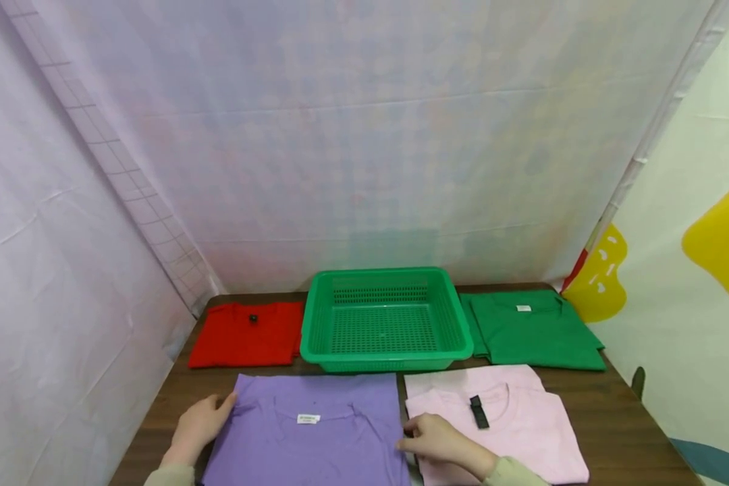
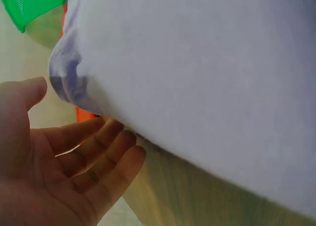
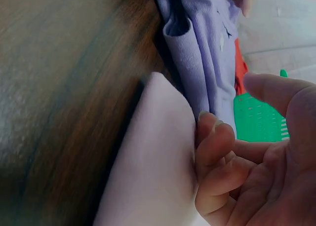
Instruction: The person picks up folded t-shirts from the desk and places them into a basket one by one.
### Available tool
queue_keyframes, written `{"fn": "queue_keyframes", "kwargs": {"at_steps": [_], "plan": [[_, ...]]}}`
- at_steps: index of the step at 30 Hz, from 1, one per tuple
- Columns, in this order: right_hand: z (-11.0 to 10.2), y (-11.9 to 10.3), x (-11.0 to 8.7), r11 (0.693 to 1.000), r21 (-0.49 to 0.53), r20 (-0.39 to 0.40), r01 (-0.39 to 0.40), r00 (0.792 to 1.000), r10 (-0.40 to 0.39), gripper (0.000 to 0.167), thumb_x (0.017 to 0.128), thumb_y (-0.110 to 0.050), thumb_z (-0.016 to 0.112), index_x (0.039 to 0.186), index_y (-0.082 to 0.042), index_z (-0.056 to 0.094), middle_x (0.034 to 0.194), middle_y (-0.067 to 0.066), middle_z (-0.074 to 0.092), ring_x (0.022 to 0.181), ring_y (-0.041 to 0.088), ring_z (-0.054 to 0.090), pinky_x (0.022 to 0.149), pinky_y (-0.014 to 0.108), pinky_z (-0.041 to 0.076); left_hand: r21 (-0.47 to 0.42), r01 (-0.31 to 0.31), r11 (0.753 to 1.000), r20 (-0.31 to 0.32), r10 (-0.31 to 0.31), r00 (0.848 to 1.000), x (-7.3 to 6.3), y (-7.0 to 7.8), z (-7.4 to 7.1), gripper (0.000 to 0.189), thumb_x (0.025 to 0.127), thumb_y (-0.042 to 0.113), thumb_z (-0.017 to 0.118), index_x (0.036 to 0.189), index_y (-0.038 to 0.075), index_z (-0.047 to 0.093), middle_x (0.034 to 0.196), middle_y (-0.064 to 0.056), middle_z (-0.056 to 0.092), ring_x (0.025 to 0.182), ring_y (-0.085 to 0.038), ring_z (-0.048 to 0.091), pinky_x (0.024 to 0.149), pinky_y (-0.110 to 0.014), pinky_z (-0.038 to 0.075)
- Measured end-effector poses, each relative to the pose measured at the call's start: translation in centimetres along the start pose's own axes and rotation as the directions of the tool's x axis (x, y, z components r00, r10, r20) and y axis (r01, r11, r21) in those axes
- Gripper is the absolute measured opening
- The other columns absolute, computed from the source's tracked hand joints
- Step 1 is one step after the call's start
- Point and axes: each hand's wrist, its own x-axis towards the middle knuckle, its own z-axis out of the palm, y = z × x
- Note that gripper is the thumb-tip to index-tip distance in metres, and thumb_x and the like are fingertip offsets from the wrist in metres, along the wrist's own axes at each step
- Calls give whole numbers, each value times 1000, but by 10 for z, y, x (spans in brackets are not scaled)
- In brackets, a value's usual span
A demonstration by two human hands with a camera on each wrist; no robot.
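A folded purple T-shirt (image 1: 316, 449) with a white neck label lies at the front of the table, collar toward the back. At its left edge is my left hand (image 1: 202, 425), fingertips right at the hem and thumb spread apart in the left wrist view. My right hand (image 1: 434, 439) is at the shirt's right edge, above the neighbouring pink T-shirt (image 1: 528, 428). In the right wrist view its fingers (image 3: 215, 137) are loosely bent against the purple fabric, while the thumb stands away from them. Neither hand pinches the cloth.
Behind the purple shirt stands a green plastic basket (image 1: 383, 364) with nothing in it. A folded red T-shirt (image 1: 243, 341) lies left of it, a folded green T-shirt (image 1: 541, 334) right of it. Fabric curtains (image 1: 370, 135) enclose the dark wooden table (image 1: 626, 432).
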Motion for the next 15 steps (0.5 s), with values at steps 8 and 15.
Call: {"fn": "queue_keyframes", "kwargs": {"at_steps": [8, 15], "plan": [[6, 0, 6, 1000, 28, -6, 8, 1000, -8, 25, 79, -28, 74, 67, -12, 59, 50, -16, 41, 45, 0, 39, 44, 20, 34, -131, 32, 991, 76, -22, 997, -3, -2, -2, 69, 96, 53, 47, 117, -11, 62, 113, -31, 62, 99, -47, 60, 83, -57, 47], [10, 0, 11, 998, 49, -18, -47, 999, 48, 25, 76, -25, 76, 79, -3, 65, 57, -8, 53, 48, 4, 47, 46, 24, 42, -412, 46, 910, 160, 23, 987, -6, -5, -2, 48, 86, 22, 66, 112, -17, 58, 102, -26, 63, 88, -30, 61, 70, -42, 53]]}}
